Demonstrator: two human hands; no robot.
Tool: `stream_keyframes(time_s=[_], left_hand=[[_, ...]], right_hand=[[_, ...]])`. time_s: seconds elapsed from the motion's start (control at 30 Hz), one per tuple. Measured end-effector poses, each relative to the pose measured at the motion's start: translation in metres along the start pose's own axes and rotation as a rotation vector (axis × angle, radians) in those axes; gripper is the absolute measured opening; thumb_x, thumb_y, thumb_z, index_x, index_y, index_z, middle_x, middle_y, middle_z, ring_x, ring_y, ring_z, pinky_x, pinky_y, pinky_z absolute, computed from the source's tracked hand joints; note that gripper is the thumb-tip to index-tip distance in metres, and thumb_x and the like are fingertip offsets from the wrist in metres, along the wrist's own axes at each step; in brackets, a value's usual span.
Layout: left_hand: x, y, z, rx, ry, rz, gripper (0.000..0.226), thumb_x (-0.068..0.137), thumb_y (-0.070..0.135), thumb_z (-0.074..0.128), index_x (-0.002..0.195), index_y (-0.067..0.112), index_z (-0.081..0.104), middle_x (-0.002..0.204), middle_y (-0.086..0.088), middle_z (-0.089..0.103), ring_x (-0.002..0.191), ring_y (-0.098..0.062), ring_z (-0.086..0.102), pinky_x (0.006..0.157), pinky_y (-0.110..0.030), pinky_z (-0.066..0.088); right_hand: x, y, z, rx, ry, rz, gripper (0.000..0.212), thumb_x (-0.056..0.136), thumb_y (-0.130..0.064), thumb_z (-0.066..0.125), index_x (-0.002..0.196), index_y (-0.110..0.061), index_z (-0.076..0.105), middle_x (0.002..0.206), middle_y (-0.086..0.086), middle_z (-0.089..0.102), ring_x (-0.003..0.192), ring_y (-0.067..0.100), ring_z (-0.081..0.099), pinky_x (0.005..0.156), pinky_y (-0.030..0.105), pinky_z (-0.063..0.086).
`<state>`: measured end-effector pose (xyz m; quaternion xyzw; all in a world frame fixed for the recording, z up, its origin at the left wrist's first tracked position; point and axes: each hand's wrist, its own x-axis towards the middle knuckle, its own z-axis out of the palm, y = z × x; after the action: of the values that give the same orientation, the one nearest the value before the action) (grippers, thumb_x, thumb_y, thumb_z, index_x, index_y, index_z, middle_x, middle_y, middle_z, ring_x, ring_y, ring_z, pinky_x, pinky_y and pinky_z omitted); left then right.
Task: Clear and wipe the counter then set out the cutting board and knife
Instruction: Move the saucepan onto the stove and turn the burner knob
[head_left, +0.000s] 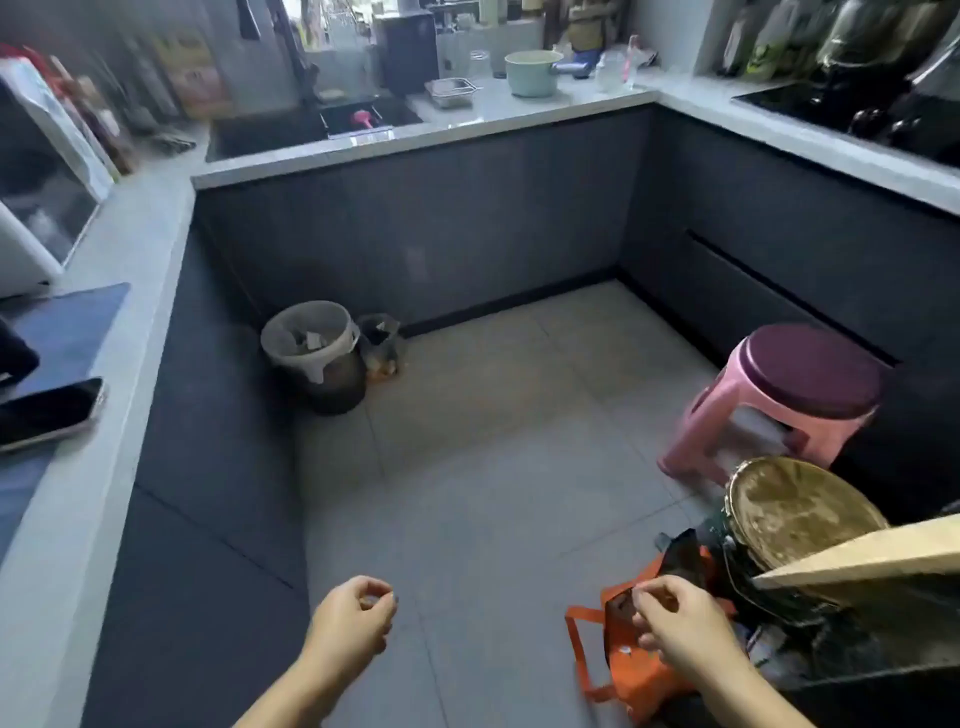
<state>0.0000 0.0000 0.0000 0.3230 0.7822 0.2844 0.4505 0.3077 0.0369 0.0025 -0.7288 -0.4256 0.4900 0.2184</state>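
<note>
Head view looks down into a U-shaped kitchen with a pale grey stone counter (156, 249) running along the left, far and right sides above dark cabinet fronts, and a grey tiled floor (467, 467) in the middle. Both hands sit low in the frame over the floor. The left hand (353, 618) is loosely curled with fingertips drawn together, and whether it pinches something small is too blurred to tell. The right hand (675, 623) is half closed with its fingers at the top edge of an orange fabric bag (623, 665) that stands on the floor; whether it grips the bag cannot be told.

Just right of the bag a round golden metal lid (800, 514) leans tilted, and a pale wooden board edge (872, 558), possibly the cutting board, juts in from the right in front of it. No knife can be made out. A pink plastic stool with a purple seat (800, 379) stands behind them. A dark bin lined with a white bag (317, 353) sits in the far-left floor corner. On the left counter lie a dark blue mat (67, 327) and a black smartphone (49, 413); on the far counter stands a mint-green saucepan (532, 73), right of the dark sink (291, 130).
</note>
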Motion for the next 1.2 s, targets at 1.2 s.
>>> stream_keyframes(time_s=[1.2], left_hand=[[0.535, 0.497, 0.147, 0.196, -0.243, 0.259, 0.01, 0.086, 0.018, 0.053, 0.087, 0.022, 0.062, 0.067, -0.004, 0.062, 0.058, -0.016, 0.056, 0.065, -0.029, 0.047]], right_hand=[[0.558, -0.295, -0.063, 0.105, 0.172, 0.205, 0.016, 0.083, 0.001, 0.053, 0.07, -0.007, 0.059, 0.049, 0.004, 0.057, 0.036, 0.017, 0.049, 0.03, 0.011, 0.034]])
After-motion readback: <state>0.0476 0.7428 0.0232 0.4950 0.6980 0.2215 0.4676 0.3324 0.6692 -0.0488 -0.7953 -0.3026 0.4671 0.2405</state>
